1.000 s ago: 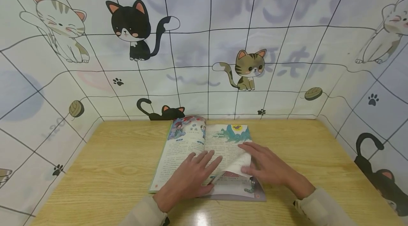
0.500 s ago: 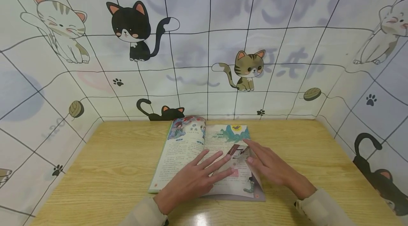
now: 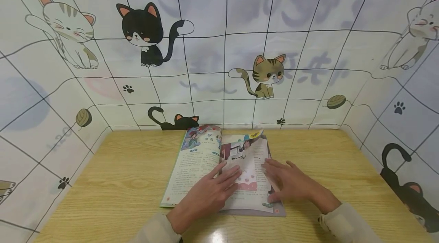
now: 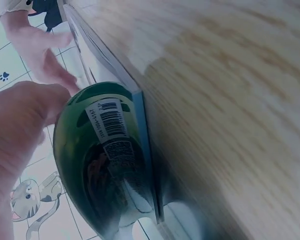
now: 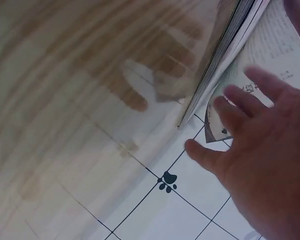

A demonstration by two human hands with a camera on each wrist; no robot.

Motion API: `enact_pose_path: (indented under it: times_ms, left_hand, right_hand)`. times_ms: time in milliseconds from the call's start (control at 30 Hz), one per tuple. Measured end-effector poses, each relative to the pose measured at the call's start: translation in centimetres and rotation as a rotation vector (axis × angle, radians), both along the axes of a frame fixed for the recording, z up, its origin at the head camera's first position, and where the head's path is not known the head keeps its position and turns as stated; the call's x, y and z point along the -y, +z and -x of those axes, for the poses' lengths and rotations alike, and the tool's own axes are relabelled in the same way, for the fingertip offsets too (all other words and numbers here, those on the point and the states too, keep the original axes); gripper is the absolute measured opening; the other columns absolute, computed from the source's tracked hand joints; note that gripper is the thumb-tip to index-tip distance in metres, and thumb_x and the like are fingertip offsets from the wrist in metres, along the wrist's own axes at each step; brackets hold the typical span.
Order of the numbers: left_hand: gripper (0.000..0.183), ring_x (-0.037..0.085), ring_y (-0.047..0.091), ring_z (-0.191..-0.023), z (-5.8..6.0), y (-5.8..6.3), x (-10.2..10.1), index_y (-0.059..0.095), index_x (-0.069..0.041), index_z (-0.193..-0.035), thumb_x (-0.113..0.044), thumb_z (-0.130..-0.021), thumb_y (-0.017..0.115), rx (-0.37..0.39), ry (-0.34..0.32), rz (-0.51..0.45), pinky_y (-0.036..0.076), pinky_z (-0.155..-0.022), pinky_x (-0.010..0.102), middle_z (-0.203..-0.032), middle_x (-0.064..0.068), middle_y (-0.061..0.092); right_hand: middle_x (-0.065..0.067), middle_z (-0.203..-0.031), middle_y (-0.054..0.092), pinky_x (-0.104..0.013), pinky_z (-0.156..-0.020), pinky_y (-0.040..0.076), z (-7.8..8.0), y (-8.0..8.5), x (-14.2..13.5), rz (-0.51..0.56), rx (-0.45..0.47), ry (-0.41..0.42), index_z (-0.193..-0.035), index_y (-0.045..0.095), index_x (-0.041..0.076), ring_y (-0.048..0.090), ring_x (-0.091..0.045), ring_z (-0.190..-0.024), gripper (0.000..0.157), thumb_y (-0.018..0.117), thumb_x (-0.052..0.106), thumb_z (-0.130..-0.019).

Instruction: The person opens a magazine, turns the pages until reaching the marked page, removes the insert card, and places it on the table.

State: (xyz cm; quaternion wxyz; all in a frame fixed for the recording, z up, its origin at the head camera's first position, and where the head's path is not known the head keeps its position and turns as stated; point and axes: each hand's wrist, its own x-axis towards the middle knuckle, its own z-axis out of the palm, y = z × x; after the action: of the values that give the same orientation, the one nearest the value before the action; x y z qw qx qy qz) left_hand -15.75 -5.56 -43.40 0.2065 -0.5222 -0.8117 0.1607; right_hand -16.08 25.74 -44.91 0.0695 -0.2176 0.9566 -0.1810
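An open book with printed text and colour pictures lies on the wooden table. One leaf on its right side is lifted and bends over leftward, uncovering a page with a photo and a pink strip. My left hand lies over the lower middle of the book, fingers extended against the paper. At the book's right edge, my right hand has its fingers spread and loosely bent, gripping nothing that shows. In the left wrist view, the book's green outer cover carries a barcode.
The pale wooden table extends on both sides of the book. White cloth walls with black grid lines and cartoon cats enclose the back and sides. The book's top edge lies near the back wall.
The leaf has come up from the right and curls leftward. My right hand has drawn slightly down and rightward; my left hand's fingers have moved a little left and lie closer together.
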Motion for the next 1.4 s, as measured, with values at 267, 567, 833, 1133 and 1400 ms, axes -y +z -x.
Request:
enact_pose_path:
  times_ms: [267,567,833,1133,1400]
  left_hand:
    - [0.032,0.025,0.033,-0.146,0.0,0.0,0.2,0.074,-0.02,-0.116,-0.033,-0.09,0.064,0.058,0.119,0.002,0.004,-0.121,0.051,-0.146,0.004,0.054]
    - [0.034,0.026,0.038,-0.143,0.4,-0.2,0.5,0.074,-0.019,-0.111,-0.043,-0.089,0.065,0.117,0.182,-0.021,0.021,-0.115,0.062,-0.143,0.004,0.056]
    - [0.036,0.027,0.044,-0.138,0.7,-0.4,0.9,0.073,-0.018,-0.116,-0.04,-0.091,0.062,0.199,0.266,-0.066,0.037,-0.103,0.066,-0.141,0.005,0.057]
    - [0.041,0.031,0.042,-0.14,1.1,-0.9,1.2,0.068,-0.018,-0.127,-0.041,-0.095,0.058,0.415,0.384,-0.157,0.044,-0.095,0.065,-0.148,0.006,0.051]
    - [0.042,0.032,0.042,-0.14,1.4,-1.3,1.7,0.068,-0.018,-0.128,-0.04,-0.093,0.062,0.482,0.396,-0.221,0.046,-0.092,0.066,-0.148,0.007,0.051]
  right_hand:
    - [-0.015,-0.154,0.041,-0.074,-0.107,0.018,-0.1,0.0,-0.2,0.003,0.061,0.06,-0.143,0.053,0.007,0.038,-0.036,-0.141,0.097,0.075,0.068,-0.07]
    - [-0.017,-0.155,0.04,-0.067,-0.11,0.024,-0.1,0.1,-0.1,0.014,0.079,0.057,-0.144,0.052,0.006,0.037,-0.037,-0.141,0.098,0.076,0.066,-0.071]
    - [-0.016,-0.154,0.04,-0.066,-0.11,0.025,-0.1,0.0,-0.1,0.014,0.072,0.052,-0.143,0.053,0.006,0.038,-0.038,-0.141,0.098,0.076,0.067,-0.07]
    - [-0.017,-0.154,0.04,-0.065,-0.111,0.025,-0.2,0.0,-0.1,0.02,0.069,0.056,-0.143,0.052,0.006,0.037,-0.038,-0.142,0.097,0.077,0.066,-0.071]
    - [-0.015,-0.155,0.04,-0.064,-0.109,0.029,-0.1,-0.1,-0.2,0.019,0.07,0.043,-0.144,0.052,0.007,0.038,-0.039,-0.14,0.097,0.077,0.066,-0.07]
